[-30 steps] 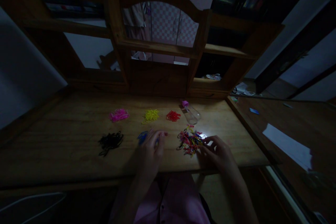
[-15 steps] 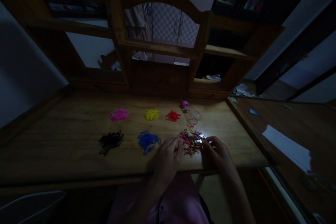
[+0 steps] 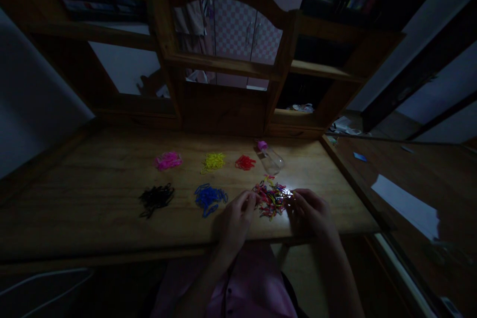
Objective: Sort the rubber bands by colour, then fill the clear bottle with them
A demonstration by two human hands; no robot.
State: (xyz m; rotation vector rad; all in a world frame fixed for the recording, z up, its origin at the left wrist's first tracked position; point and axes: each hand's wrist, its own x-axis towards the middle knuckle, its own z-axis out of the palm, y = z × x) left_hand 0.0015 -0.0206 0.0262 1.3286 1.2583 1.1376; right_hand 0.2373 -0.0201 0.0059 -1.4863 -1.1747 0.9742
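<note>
Wooden table (image 3: 93, 218) fills much of a dim room, with a wooden shelf unit (image 3: 223, 64) rising along its far edge and a lit patch right of the middle. One clear bottle (image 3: 272, 159) with a pink cap lies on its side; what it holds cannot be told. Five one-colour heaps of small bands lie sorted: pink heap (image 3: 168, 160), yellow heap (image 3: 213, 161) and red heap (image 3: 245, 162) in the far row, black heap (image 3: 156, 198) and blue heap (image 3: 209, 197) nearer. One mixed heap (image 3: 271, 197) lies near the front edge, between two hands. The left hand (image 3: 234, 218) touches its left side, the right hand (image 3: 311, 211) its right side. Both have curled fingers, but whether either grip clasps a band cannot be told.
</note>
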